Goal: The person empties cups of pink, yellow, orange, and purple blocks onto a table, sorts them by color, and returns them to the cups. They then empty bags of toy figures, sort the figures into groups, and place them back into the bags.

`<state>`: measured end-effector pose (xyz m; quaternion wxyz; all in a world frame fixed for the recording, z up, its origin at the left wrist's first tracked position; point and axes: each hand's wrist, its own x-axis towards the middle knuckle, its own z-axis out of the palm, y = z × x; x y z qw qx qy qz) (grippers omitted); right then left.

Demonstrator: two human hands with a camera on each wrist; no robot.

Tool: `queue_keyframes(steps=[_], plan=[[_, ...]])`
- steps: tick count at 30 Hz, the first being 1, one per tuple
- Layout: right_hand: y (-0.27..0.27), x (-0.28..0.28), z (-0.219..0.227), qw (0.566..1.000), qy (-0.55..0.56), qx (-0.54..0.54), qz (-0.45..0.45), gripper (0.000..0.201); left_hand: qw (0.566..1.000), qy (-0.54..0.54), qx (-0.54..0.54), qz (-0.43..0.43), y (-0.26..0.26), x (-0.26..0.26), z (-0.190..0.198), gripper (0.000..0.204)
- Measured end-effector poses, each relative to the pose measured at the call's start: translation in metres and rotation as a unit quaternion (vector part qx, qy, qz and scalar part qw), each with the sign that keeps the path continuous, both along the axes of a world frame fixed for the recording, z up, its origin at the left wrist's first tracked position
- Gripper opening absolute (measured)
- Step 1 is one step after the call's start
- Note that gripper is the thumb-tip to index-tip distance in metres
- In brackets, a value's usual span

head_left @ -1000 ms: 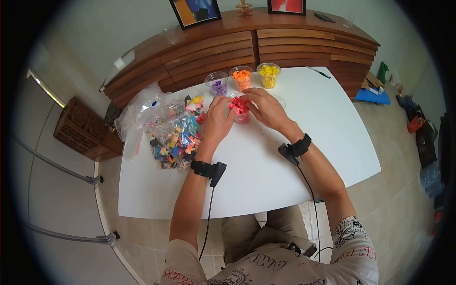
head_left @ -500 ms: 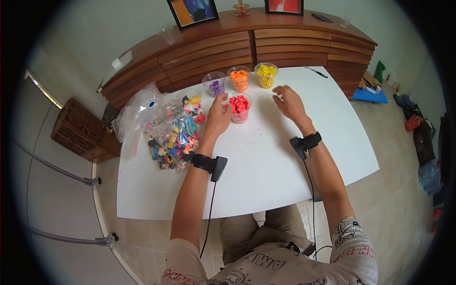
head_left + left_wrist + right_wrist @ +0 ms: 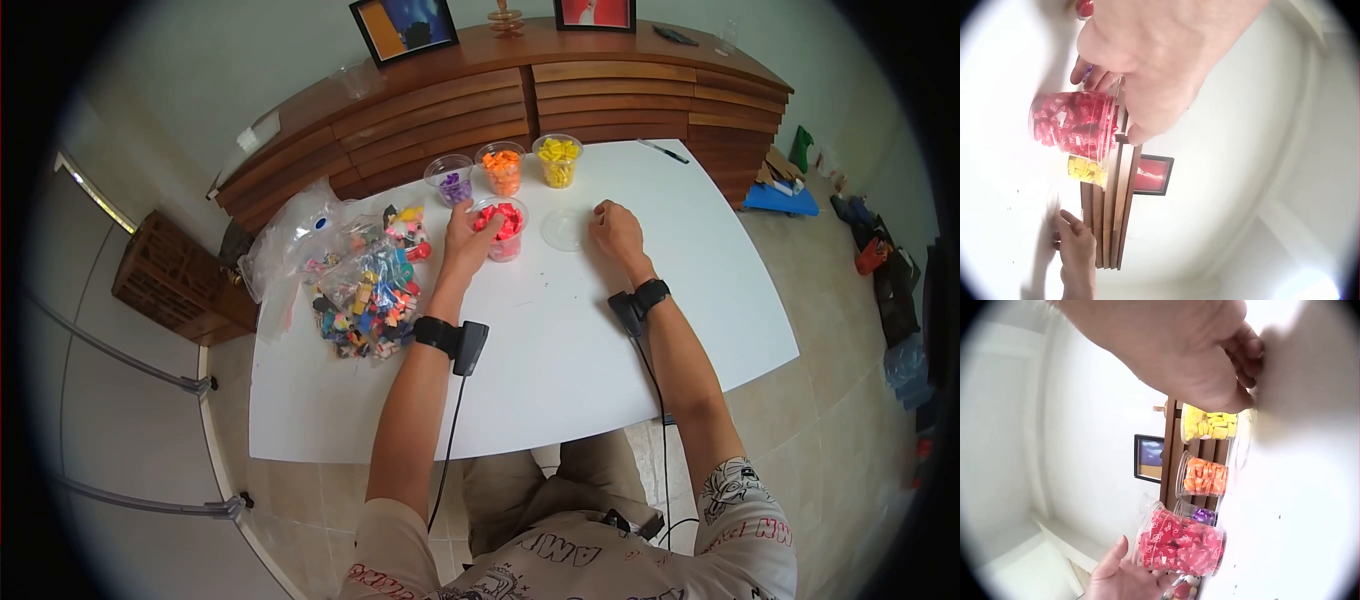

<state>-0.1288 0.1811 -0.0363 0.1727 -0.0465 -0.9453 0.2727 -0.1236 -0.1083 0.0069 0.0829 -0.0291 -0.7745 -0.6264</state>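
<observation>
A clear plastic cup of red wrapped pieces [image 3: 502,228] stands on the white table. My left hand [image 3: 468,245] is at its left side, with fingers beside the cup's wall and the thumb stretched out above the rim. In the right wrist view this hand [image 3: 1124,580] appears spread behind the cup. To the right lies a round clear lid [image 3: 566,230], flat on the table. My right hand [image 3: 618,235] is low at the lid's right edge, its fingers loosely bent; the left wrist view shows its thumb apart from the fingers.
Behind the red cup stand cups of purple pieces [image 3: 453,186], orange pieces [image 3: 501,170] and yellow pieces [image 3: 558,160]. Clear bags of small colourful figures [image 3: 370,290] lie at the left. A pen [image 3: 662,151] rests near the back right edge, before a wooden cabinet [image 3: 620,90].
Both hands were together over the red cup. The right hand has moved off to the right and down beside the lid, while the left stayed at the cup and its thumb extended over it.
</observation>
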Motion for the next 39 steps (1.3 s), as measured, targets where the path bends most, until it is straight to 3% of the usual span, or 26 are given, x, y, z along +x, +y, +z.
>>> queue_keyframes(steps=[6, 9, 11, 15, 17, 18, 20, 28, 30, 33, 34, 36, 37, 39], plan=[[0.002, 0.001, 0.009, 1.000, 0.010, -0.014, 0.005, 0.023, 0.998, -0.048, 0.041, -0.032, -0.004, 0.003, 0.006, 0.065], [0.003, 0.003, 0.016, 0.998, 0.062, -0.030, -0.010, 0.021, 0.996, -0.035, 0.068, -0.045, -0.012, -0.004, -0.016, 0.058], [0.001, 0.006, 0.023, 0.970, 0.031, -0.240, 0.028, 0.019, 0.996, -0.004, 0.074, -0.052, -0.015, 0.000, -0.018, 0.055], [-0.010, 0.007, 0.034, 0.953, 0.040, -0.287, 0.083, 0.017, 0.993, -0.032, 0.087, -0.067, -0.017, 0.002, -0.017, 0.052], [-0.027, 0.012, 0.042, 0.955, 0.140, -0.236, 0.114, 0.018, 0.992, -0.046, 0.098, -0.058, -0.020, 0.007, -0.009, 0.052], [-0.036, 0.013, 0.046, 0.954, 0.141, -0.236, 0.116, 0.018, 0.991, -0.051, 0.116, -0.050, -0.022, 0.011, -0.007, 0.051], [-0.055, 0.022, 0.063, 0.960, 0.210, -0.131, 0.126, 0.018, 0.988, -0.057, 0.134, -0.041, -0.024, 0.016, -0.005, 0.051], [-0.073, 0.037, 0.095, 0.949, 0.290, -0.051, 0.113, 0.013, 0.995, 0.093, -0.026, 0.015, -0.027, 0.008, -0.019, 0.045], [-0.064, 0.043, 0.097, 0.961, 0.254, 0.070, 0.085, 0.015, 0.992, 0.114, -0.051, 0.018, -0.024, 0.010, -0.015, 0.044], [-0.038, 0.044, 0.067, 0.966, 0.179, 0.146, 0.118, 0.020, 0.982, 0.141, -0.128, -0.001, -0.025, 0.020, 0.000, 0.041], [-0.031, 0.048, 0.058, 0.966, 0.179, 0.147, 0.118, 0.020, 0.973, 0.145, -0.179, -0.020, -0.028, 0.022, 0.003, 0.039], [-0.022, 0.061, 0.042, 0.964, 0.026, 0.189, 0.187, 0.023, 0.971, 0.146, -0.185, -0.027, -0.032, 0.021, 0.005, 0.038], [-0.025, 0.065, 0.047, 0.965, 0.000, 0.185, 0.187, 0.026, 0.969, 0.147, -0.193, -0.035, -0.032, 0.020, 0.005, 0.036], [-0.040, 0.070, 0.061, 0.967, 0.053, 0.152, 0.199, 0.025, 0.976, 0.146, -0.160, -0.031, -0.029, 0.015, 0.005, 0.037]])
